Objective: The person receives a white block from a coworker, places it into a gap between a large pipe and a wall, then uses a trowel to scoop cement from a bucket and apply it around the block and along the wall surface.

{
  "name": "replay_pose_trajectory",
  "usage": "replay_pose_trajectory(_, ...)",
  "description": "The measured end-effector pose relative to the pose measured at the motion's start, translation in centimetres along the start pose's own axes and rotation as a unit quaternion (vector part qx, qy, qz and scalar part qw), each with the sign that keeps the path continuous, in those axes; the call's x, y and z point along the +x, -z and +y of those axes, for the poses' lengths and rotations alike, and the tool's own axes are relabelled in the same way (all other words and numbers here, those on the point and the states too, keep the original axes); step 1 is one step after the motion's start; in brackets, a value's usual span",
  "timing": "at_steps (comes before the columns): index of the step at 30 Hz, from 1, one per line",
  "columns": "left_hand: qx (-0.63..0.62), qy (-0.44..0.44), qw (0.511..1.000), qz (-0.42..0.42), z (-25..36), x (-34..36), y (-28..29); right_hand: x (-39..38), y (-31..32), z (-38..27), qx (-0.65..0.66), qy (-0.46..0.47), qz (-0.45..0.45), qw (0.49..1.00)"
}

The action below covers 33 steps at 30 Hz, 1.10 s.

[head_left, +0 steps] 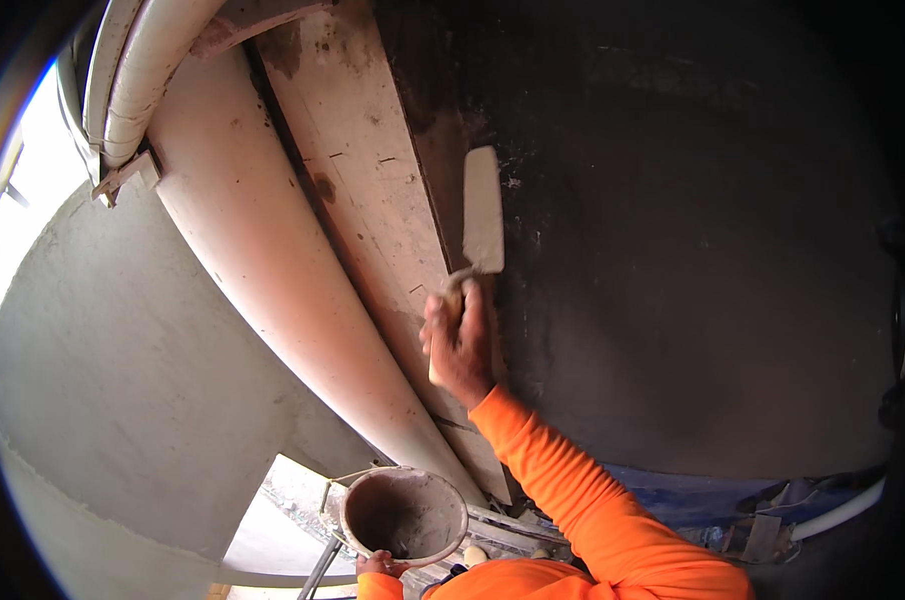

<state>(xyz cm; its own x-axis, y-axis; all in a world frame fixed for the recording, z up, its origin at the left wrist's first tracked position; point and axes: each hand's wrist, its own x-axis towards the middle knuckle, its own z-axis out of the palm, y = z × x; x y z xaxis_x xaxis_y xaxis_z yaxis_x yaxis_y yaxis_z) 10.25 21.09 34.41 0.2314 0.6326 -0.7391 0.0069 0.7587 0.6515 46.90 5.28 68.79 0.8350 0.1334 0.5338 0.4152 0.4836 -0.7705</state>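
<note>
My right hand (461,345) is wrapped round the handle of a trowel (484,212), its arm in an orange sleeve. The trowel's long, pale grey blade points up along the edge of a dark wall (673,260); whether it touches the wall I cannot tell. Low in the view, my left hand (381,564) grips the near rim of a round bucket (358,510). Grey residue coats the bucket's inside, and a little material lies at its bottom. Part of the left hand is hidden below the rim.
A thick white pipe (273,270) runs diagonally beside a pale, stained board (358,150) left of the dark wall. Thinner pipes (153,75) bend at the upper left. A smooth grey wall (143,370) stands at left. Blue sheeting (673,497) and a white pipe (841,512) lie low at right.
</note>
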Motion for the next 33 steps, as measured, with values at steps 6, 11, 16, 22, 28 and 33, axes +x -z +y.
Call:
replay_pose_trajectory(6, 0.003, 0.034, 0.999, 0.002, 0.2, 1.8, 1.1, 9.4, -2.9, -4.8, 0.047, -0.104, 0.042, 0.993)
replay_pose_trajectory(11, 0.006, 0.008, 1.000, 0.010, 0.8, 1.2, 1.0, 13.9, -7.5, -10.6, 0.069, -0.117, 0.073, 0.988)
replay_pose_trajectory(16, 0.019, -0.026, 0.999, 0.006, 1.2, -0.7, -0.6, 12.9, -9.0, -14.3, 0.074, -0.067, 0.020, 0.995)
replay_pose_trajectory(22, 0.100, -0.084, 0.988, -0.081, 2.6, -0.4, -1.1, 5.9, -5.7, -12.6, 0.214, -0.032, -0.139, 0.966)
replay_pose_trajectory(28, 0.127, -0.124, 0.969, -0.170, 3.0, 0.7, -3.7, -17.0, 2.1, -1.6, 0.108, -0.296, -0.230, 0.921)
replay_pose_trajectory(33, 0.251, -0.281, 0.895, -0.240, 3.7, -1.4, -7.1, -26.2, 8.2, 4.4, -0.260, -0.233, -0.273, 0.897)
